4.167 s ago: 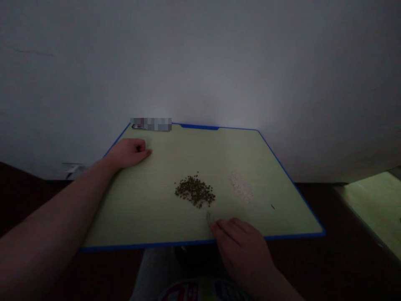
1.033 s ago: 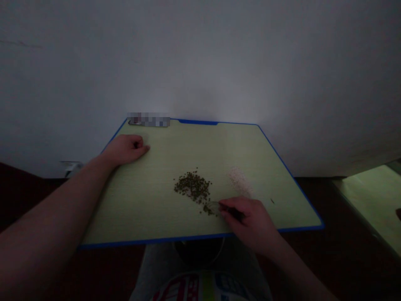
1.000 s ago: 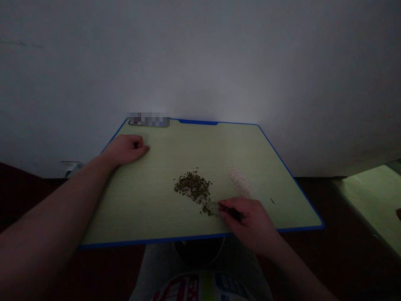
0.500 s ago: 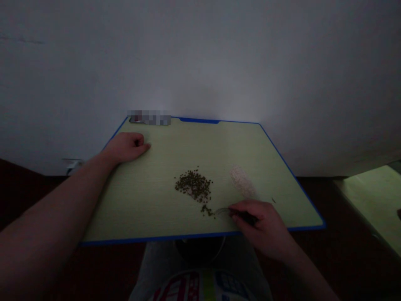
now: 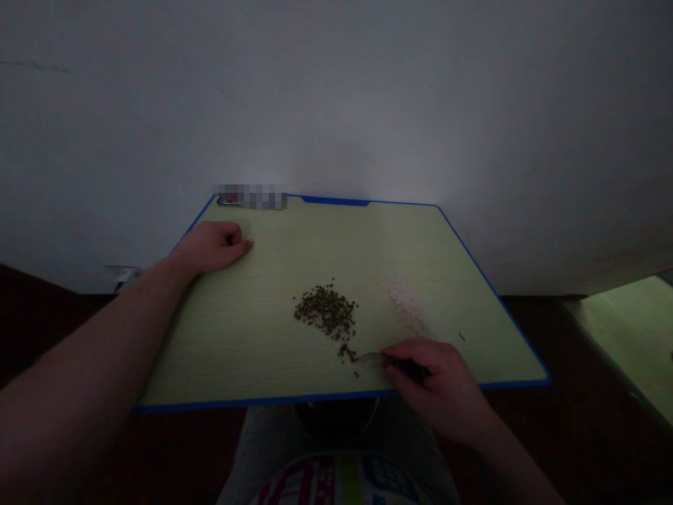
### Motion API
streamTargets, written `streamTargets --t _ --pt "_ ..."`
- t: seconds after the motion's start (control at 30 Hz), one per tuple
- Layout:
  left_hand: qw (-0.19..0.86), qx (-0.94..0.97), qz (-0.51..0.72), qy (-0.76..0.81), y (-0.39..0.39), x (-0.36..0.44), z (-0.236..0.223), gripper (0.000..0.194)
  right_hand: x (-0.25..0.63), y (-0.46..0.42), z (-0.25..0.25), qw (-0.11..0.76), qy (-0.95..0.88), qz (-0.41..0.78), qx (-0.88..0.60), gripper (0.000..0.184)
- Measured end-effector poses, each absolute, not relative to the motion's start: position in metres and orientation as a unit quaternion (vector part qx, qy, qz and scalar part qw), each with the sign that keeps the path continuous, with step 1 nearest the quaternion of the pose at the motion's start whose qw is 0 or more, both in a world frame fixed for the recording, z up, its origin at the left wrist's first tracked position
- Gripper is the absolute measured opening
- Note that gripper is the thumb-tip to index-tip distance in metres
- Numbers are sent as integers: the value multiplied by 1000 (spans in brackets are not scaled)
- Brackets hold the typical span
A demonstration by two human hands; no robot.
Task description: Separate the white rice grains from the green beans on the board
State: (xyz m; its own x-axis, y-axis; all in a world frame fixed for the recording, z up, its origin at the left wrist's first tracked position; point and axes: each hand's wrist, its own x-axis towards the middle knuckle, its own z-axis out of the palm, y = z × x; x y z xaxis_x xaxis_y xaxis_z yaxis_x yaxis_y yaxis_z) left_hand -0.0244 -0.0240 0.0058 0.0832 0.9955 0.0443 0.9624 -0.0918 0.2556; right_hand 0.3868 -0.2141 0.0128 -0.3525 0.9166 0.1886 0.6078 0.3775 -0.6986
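My right hand (image 5: 434, 379) is closed near the front edge of the board, pinching slim tweezers (image 5: 371, 358) with curved metal prongs. Their tips touch or nearly touch a small cluster of dark grains (image 5: 345, 352); whether a grain is between them is too small to tell. Just beyond lies a larger pile of greenish-brown grains (image 5: 326, 308). A pale heap of rice-like grains (image 5: 407, 304) is spread to the right, behind my right hand. My left hand (image 5: 213, 245) rests on the board's left side, fingers curled and thumb forward, with nothing visible in it.
The light board (image 5: 294, 238) has a blue rim and stands against a pale wall (image 5: 336, 98). A blurred-out object (image 5: 252, 198) lies at its far left corner. One dark sliver (image 5: 462, 337) sits right of the rice. Below the front edge is a dark round container (image 5: 336, 417).
The tweezers' tips have shifted slightly left, in to the small cluster. A single grain now lies apart, nearer the front edge. My left hand has stayed in place.
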Motion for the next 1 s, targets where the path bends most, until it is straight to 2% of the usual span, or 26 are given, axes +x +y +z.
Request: streamTargets --t 1.0 --pt "65 736 97 666 -22 -25 4 37 388 -211 10 300 -750 270 -524 21"
